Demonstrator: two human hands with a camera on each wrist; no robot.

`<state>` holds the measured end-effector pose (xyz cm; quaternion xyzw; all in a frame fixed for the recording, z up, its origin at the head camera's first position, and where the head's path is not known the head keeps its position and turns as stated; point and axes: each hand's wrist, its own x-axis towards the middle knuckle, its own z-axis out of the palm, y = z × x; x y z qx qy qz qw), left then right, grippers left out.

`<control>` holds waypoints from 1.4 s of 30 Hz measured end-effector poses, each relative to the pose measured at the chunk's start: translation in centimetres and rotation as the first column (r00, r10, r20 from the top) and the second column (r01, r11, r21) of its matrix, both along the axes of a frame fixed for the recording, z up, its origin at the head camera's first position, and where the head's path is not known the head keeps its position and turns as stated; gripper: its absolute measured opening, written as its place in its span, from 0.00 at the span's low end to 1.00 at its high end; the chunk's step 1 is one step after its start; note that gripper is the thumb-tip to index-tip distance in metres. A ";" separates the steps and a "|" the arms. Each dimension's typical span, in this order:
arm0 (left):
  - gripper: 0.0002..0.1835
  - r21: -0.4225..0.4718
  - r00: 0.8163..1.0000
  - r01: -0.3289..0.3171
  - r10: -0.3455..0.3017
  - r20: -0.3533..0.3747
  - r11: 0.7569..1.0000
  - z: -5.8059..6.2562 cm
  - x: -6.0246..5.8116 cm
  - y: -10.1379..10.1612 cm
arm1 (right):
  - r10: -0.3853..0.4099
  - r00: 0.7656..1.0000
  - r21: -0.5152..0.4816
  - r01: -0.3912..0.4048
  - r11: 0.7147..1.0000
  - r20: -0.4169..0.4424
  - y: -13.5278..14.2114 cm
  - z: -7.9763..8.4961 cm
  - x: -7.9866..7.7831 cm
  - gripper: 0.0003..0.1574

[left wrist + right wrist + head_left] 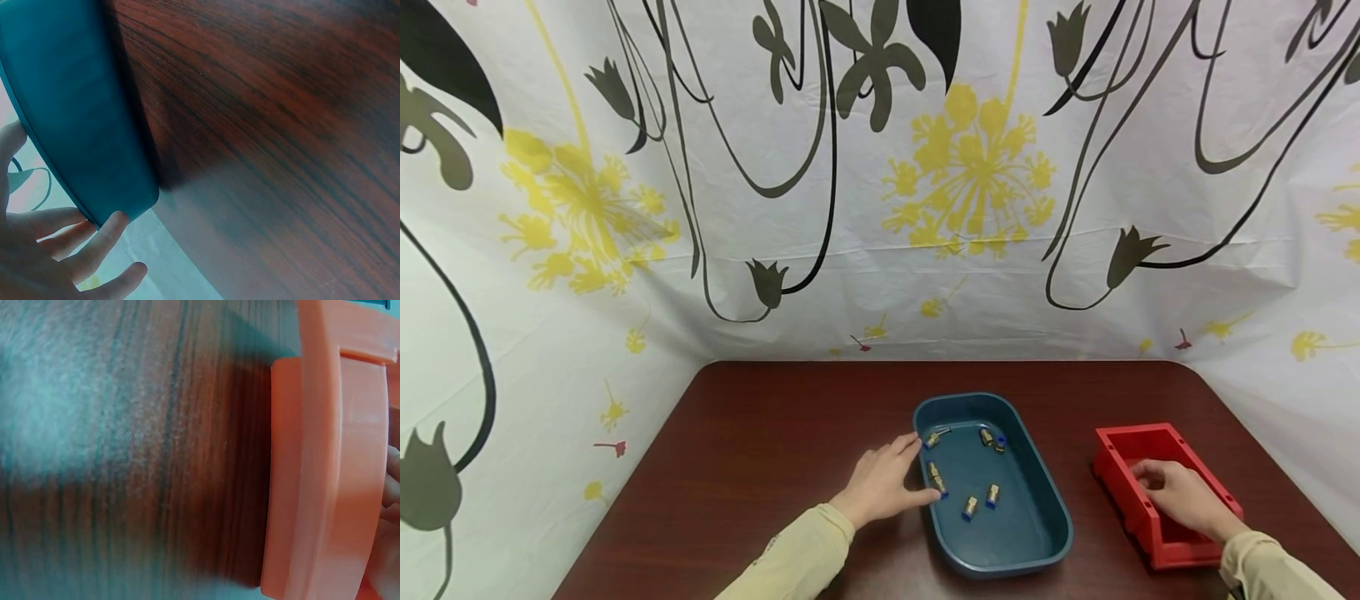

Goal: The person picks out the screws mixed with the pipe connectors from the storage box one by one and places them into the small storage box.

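Observation:
My left hand (889, 481) rests at the left side of a dark blue tray (1037, 467), its fingers fairly straight at the outer rim and the thumb reaching over the edge. From the left wrist view, the same hand (69, 250) has spread fingers against the tray's side wall (75, 112). Inside lie several small brass fittings (971, 507) with blue collars. Over on the right, my right hand (1183, 498) reaches down into a red bin (1198, 554) with its fingers bent. I cannot tell whether anything is between those fingertips. The bin's wall (337, 475) mostly hides that hand in the right wrist view.
Both containers stand on a dark brown wood-grain table (760, 450), a gap between them. A white cloth (850, 217) with grey and yellow plant prints hangs behind the table and along its sides.

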<state>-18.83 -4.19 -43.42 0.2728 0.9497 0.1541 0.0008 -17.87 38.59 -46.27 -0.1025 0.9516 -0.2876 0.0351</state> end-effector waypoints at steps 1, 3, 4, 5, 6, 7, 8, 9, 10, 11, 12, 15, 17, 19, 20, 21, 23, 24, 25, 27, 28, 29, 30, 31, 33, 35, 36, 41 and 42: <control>0.42 -0.001 1.000 -0.001 0.001 -0.002 1.000 0.0 0.0 0.0 | -0.002 1.000 -0.003 0.002 1.000 0.002 0.0 0.0 0.0 0.12; 0.42 -0.003 1.000 -0.003 0.003 -0.001 1.000 0.0 0.0 0.0 | -0.002 1.000 -0.008 0.002 1.000 0.004 -0.1 0.0 0.0 0.12; 0.42 -0.004 1.000 -0.004 0.004 0.000 1.000 0.0 0.0 0.0 | 0.001 1.000 -0.006 -0.001 1.000 0.000 0.0 0.1 0.0 0.12; 0.42 -0.004 1.000 -0.005 0.005 0.001 1.000 0.0 0.0 0.0 | 0.003 1.000 -0.004 -0.003 1.000 -0.006 0.0 0.1 0.0 0.11; 0.42 -0.004 1.000 -0.006 0.006 0.002 1.000 0.0 0.0 0.0 | 0.003 1.000 -0.002 -0.003 1.000 -0.011 0.0 0.2 0.0 0.11; 0.42 -0.005 1.000 -0.007 0.007 0.003 1.000 0.1 0.0 0.1 | 0.003 1.000 0.002 -0.003 1.000 -0.020 0.0 0.3 0.0 0.10; 0.42 -0.005 1.000 -0.007 0.007 0.004 1.000 0.1 0.0 0.1 | 0.004 1.000 0.004 -0.004 1.000 -0.029 0.0 0.5 0.0 0.10; 0.42 -0.005 1.000 -0.007 0.007 0.004 1.000 0.1 0.0 0.1 | 0.006 0.999 0.011 -0.005 1.000 -0.043 0.0 0.7 0.0 0.09; 0.42 -0.005 1.000 -0.007 0.007 0.003 1.000 0.1 0.0 0.1 | 0.007 0.998 0.017 -0.006 1.000 -0.060 -0.1 0.9 0.0 0.09; 0.42 -0.005 1.000 -0.006 0.006 0.003 1.000 0.1 0.0 0.1 | 0.005 0.997 0.018 -0.004 1.000 -0.072 -0.1 1.2 0.0 0.08; 0.42 -0.003 1.000 -0.005 0.005 0.004 1.000 0.1 0.0 0.1 | 0.004 0.997 0.018 -0.002 1.000 -0.083 -0.2 1.5 0.0 0.08; 0.42 0.000 1.000 -0.003 0.003 0.006 1.000 0.2 -0.1 0.1 | -0.002 0.992 0.013 0.004 1.000 -0.123 -0.4 2.6 0.1 0.07; 0.41 0.000 1.000 -0.004 0.004 0.009 1.000 0.2 -0.1 0.0 | -0.007 0.990 0.006 0.008 1.000 -0.141 -0.5 3.5 0.1 0.07; 0.42 -0.002 1.000 -0.005 0.005 0.011 1.000 0.2 -0.1 0.0 | 0.000 0.985 -0.009 -0.001 1.000 -0.173 -0.6 4.3 0.0 0.07; 0.42 -0.002 1.000 -0.005 0.005 0.010 1.000 0.2 -0.1 0.0 | -0.001 0.982 -0.013 -0.002 1.000 -0.189 -0.6 4.7 0.0 0.07; 0.42 0.000 1.000 -0.005 0.005 0.011 1.000 0.2 -0.1 0.0 | -0.002 0.978 -0.017 -0.002 1.000 -0.207 -0.7 5.1 -0.1 0.08; 0.42 0.000 1.000 -0.007 0.007 0.013 1.000 0.2 -0.1 0.0 | 0.010 0.970 -0.028 -0.018 0.999 -0.244 -0.9 6.0 -0.4 0.08; 0.42 0.000 1.000 -0.008 0.008 0.014 1.000 0.2 -0.1 0.0 | 0.018 0.964 -0.031 -0.027 0.999 -0.267 -1.1 6.5 -0.5 0.08; 0.42 0.000 1.000 -0.008 0.008 0.014 1.000 0.2 -0.1 0.0 | 0.025 0.958 -0.032 -0.035 0.999 -0.284 -1.3 6.9 -0.6 0.08; 0.42 -0.001 1.000 -0.010 0.010 0.017 1.000 0.1 -0.1 0.0 | 0.050 0.943 -0.031 -0.063 0.998 -0.328 -1.8 7.7 -0.9 0.07; 0.42 -0.001 1.000 -0.011 0.011 0.020 1.000 0.1 -0.1 0.0 | 0.062 0.935 -0.030 -0.078 0.997 -0.348 -2.1 8.1 -1.1 0.08; 0.42 -0.003 1.000 -0.012 0.012 0.022 1.000 0.1 -0.1 0.1 | 0.074 0.929 -0.027 -0.090 0.996 -0.362 -2.5 8.5 -1.3 0.08; 0.42 -0.002 1.000 -0.012 0.012 0.024 1.000 0.1 -0.1 0.1 | 0.081 0.925 -0.027 -0.098 0.995 -0.373 -2.9 8.9 -1.4 0.08; 0.42 -0.001 1.000 -0.012 0.012 0.024 1.000 0.0 -0.1 0.1 | 0.091 0.920 -0.025 -0.109 0.994 -0.382 -3.2 9.3 -1.6 0.09; 0.42 0.000 1.000 -0.014 0.014 0.025 1.000 0.1 -0.1 0.1 | 0.110 0.913 -0.018 -0.127 0.992 -0.394 -4.0 10.0 -2.1 0.09; 0.42 0.000 1.000 -0.014 0.015 0.025 1.000 0.1 -0.1 0.1 | 0.127 0.909 -0.012 -0.144 0.990 -0.397 -4.8 10.6 -2.5 0.09; 0.42 0.000 1.000 -0.015 0.015 0.025 1.000 0.1 -0.1 0.1 | 0.135 0.907 -0.013 -0.152 0.988 -0.400 -5.3 10.8 -2.7 0.08; 0.42 0.001 0.999 -0.017 0.017 0.027 1.000 0.2 0.0 0.1 | 0.161 0.902 -0.020 -0.184 0.983 -0.400 -7.7 11.6 -3.9 0.06; 0.42 0.001 1.000 -0.017 0.017 0.027 1.000 0.1 -0.1 0.1 | 0.167 0.905 -0.025 -0.191 0.981 -0.392 -8.3 11.6 -4.2 0.06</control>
